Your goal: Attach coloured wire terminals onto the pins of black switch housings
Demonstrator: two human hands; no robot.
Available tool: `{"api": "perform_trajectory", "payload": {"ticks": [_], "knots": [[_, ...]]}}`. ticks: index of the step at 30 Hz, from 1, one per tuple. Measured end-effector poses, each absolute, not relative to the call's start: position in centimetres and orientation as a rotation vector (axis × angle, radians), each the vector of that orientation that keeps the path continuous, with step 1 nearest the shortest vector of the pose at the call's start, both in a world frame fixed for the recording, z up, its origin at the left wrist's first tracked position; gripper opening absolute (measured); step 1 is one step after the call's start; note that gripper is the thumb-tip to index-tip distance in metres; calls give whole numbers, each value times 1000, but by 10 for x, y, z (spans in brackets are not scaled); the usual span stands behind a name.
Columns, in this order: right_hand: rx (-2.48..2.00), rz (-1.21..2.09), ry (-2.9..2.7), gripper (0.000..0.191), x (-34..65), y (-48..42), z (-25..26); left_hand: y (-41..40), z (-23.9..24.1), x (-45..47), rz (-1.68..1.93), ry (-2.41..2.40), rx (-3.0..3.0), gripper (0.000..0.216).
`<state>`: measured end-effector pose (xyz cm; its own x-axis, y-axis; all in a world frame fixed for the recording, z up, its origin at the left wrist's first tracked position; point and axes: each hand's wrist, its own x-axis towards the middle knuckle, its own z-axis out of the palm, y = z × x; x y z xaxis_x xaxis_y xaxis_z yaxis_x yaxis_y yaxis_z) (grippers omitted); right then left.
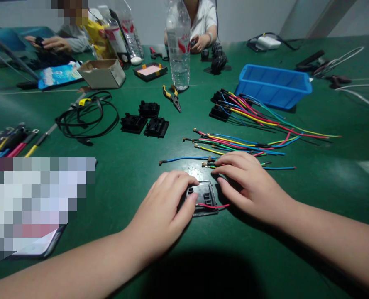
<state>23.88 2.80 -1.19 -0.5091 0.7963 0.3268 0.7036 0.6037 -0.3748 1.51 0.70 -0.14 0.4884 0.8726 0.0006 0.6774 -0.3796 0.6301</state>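
My left hand (164, 203) grips the left side of a black plastic housing (204, 193) that lies on the table, its thumb and index finger resting over the near and far parts. A short red wire (213, 206) lies across the housing and sticks out to the right. My right hand (246, 180) is just right of the housing, fingers apart, with its fingertips over loose wires. Close to those fingertips is a wire end with a metal terminal (205, 165). A blue wire (184, 158) runs leftward beside it.
More loose coloured wires (243, 139) lie beyond my right hand. Wired black housings (220, 110) sit before a blue bin (274, 85). Bare black housings (143, 118), pliers (173, 98), a plastic bottle (178, 50) and a coiled black cable (87, 114) are farther off. Two people work opposite.
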Motion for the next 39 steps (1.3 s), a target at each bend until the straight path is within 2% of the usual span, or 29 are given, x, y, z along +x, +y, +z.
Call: {"api": "perform_trajectory", "payload": {"ticks": [9, 14, 21, 39], "knots": [[-1332, 182, -2312, 23, 241, 29, -17, 6, -1, 14, 454, 1271, 2168, 21], [-1401, 223, -2318, 19, 241, 30, -18, 6, -2, 15, 450, 1266, 2188, 21], [-1460, 137, -2293, 29, 240, 28, -16, 6, -2, 15, 452, 1260, 2191, 20], [-1510, 123, -2338, 24, 238, 27, -15, 7, -1, 16, 449, 1259, 2180, 20]]}}
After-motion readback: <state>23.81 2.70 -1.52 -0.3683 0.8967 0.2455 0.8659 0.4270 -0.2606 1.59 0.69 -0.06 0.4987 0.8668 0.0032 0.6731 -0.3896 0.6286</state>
